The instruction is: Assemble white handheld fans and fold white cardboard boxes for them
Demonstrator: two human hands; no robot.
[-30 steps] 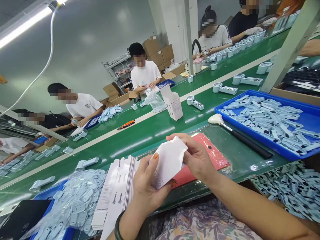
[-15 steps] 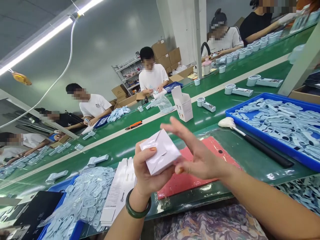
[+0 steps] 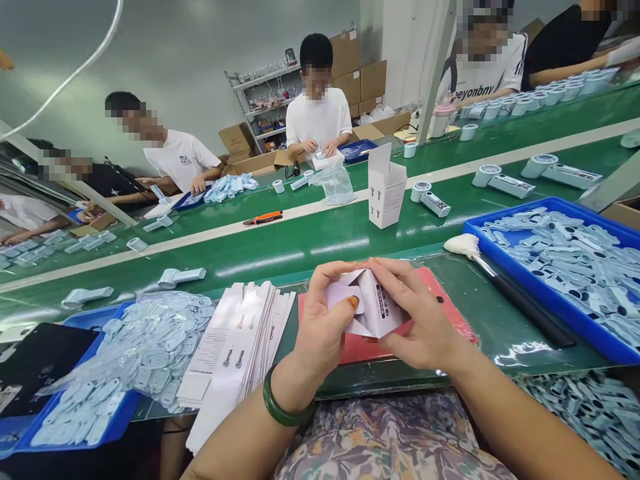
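Observation:
Between my two hands is a small white carton (image 3: 373, 300), tilted, with a flap showing on its near end and dark print on its right face. My left hand (image 3: 327, 320) wraps its left side, thumb pressed on the flap. My right hand (image 3: 417, 313) grips the far edge and right side with fingers and thumb. Below the carton lies a red mat (image 3: 450, 313) on the green bench. To the left sits a stack of flat, unfolded white cartons (image 3: 235, 340). An upright white carton (image 3: 387, 190) with its top flap raised stands beyond my hands.
At right are a blue tray (image 3: 550, 307) of light-blue parts and a black-handled tool (image 3: 525, 300) with a white wrapped head. A bag of pale-blue parts (image 3: 155, 340) lies at left. Orange-handled pliers (image 3: 265, 218) rest on the belt (image 3: 240, 257). Several co-workers sit opposite.
My right hand has closed onto the carton, which has turned so a printed side shows. The camera view has tilted downward, and more of the flat carton stack is visible.

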